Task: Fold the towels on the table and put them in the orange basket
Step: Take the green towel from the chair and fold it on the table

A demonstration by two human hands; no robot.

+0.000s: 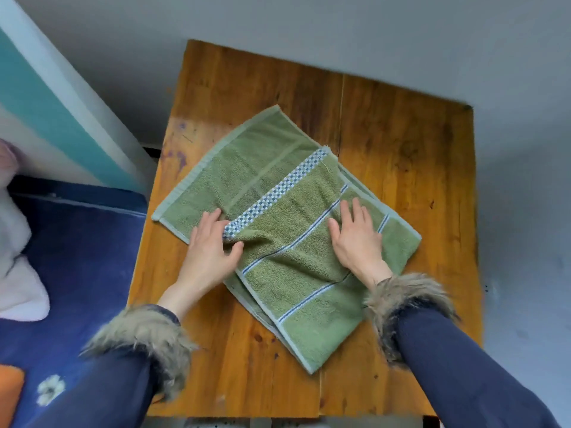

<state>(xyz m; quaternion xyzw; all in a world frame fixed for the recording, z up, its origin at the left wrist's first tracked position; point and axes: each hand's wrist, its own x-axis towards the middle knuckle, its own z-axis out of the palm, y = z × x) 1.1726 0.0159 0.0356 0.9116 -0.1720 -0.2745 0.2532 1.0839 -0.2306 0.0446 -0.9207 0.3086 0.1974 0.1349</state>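
1. A person is leaning over a small, worn wooden table and working on a green terry towel with white-and-blue stripes and a blue-checked band. The towel is lying askew across the middle of the tabletop, one part already turned over onto the rest.

2. The left hand is pinching the near corner of the folded-over flap, thumb and fingers curling round the checked edge. The right hand is lying flat on the upper layer, fingers straight and spread, pressing the cloth down.

3. As I read it, the fold is midway: the flap is over but not squared, and its checked edge is falling short of the far hem.

4. The next move probably calls for tugging that corner into line, smoothing the layer, then folding again to a size that suits a basket.

5. Something orange is showing at the bottom left edge; it may be the orange basket, but too little is visible to tell.

6. To the left, a dark blue fabric surface with a white flower print and a pale pink cloth are lying close by the table.

7. Nothing on the tabletop is blocking the fold; the fur-trimmed cuffs are hanging near the cloth and could drag it.
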